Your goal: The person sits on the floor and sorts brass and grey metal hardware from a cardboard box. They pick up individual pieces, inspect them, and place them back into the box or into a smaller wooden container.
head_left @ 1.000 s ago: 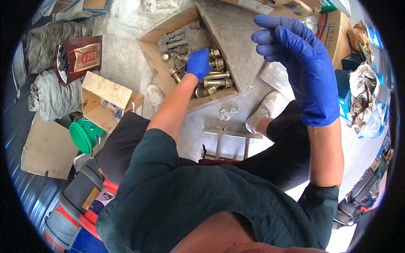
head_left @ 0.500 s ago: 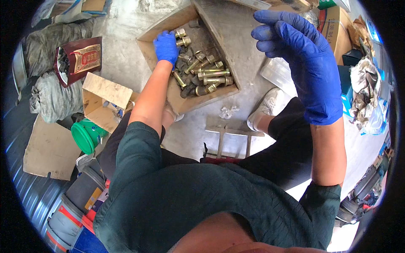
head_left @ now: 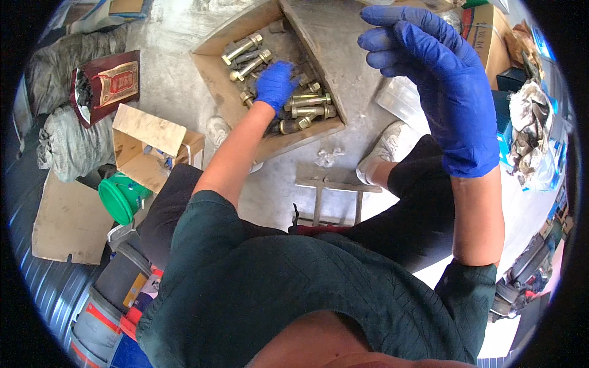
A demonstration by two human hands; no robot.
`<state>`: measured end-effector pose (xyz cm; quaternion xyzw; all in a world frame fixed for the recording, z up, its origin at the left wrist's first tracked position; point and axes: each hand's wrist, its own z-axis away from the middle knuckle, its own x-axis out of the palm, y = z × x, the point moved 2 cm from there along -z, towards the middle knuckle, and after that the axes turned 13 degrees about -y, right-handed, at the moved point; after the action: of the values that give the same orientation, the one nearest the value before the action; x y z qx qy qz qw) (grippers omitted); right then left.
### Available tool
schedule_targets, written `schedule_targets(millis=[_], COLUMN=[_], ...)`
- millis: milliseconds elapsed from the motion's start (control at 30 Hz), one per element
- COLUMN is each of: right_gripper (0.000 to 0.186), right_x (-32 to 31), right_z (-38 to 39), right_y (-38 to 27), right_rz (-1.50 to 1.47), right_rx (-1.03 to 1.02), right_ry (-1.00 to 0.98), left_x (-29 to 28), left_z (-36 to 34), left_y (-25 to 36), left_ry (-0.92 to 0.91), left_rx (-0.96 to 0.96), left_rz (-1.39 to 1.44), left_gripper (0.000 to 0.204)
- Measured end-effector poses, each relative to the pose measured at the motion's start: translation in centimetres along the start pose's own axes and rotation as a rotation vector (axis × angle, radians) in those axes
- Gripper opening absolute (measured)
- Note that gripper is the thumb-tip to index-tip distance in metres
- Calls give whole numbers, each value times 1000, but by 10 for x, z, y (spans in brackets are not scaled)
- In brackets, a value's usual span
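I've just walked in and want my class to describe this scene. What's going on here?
A person's blue-gloved left hand is in among shiny bolts in an open box on the floor. That hand is blurred, so I can't tell whether it grips a bolt. The right hand, also gloved, is raised away from the bolts, with nothing visible in it. Some bolts lie in the box's far left part, others toward its near right corner.
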<state>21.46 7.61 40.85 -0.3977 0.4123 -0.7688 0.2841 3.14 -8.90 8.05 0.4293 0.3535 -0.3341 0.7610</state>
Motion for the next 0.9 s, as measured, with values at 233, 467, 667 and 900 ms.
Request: schedule_targets(millis=[233, 467, 667, 900], right_gripper=[35, 33, 31, 32], right_x=[15, 13, 9, 2], right_z=[2, 0, -5, -4], right_y=[-11, -5, 3, -2], right_rz=[-3, 49, 40, 70], right_rx=[45, 59, 83, 15], right_ry=[15, 23, -11, -61], left_x=[23, 16, 25, 30], left_z=[-21, -20, -67, -82], left_y=[23, 2, 1, -20], left_ry=[-211, 16, -239, -177], left_rx=[-33, -151, -344, -353], left_rz=[-125, 113, -124, -19], left_gripper=[34, 26, 23, 27])
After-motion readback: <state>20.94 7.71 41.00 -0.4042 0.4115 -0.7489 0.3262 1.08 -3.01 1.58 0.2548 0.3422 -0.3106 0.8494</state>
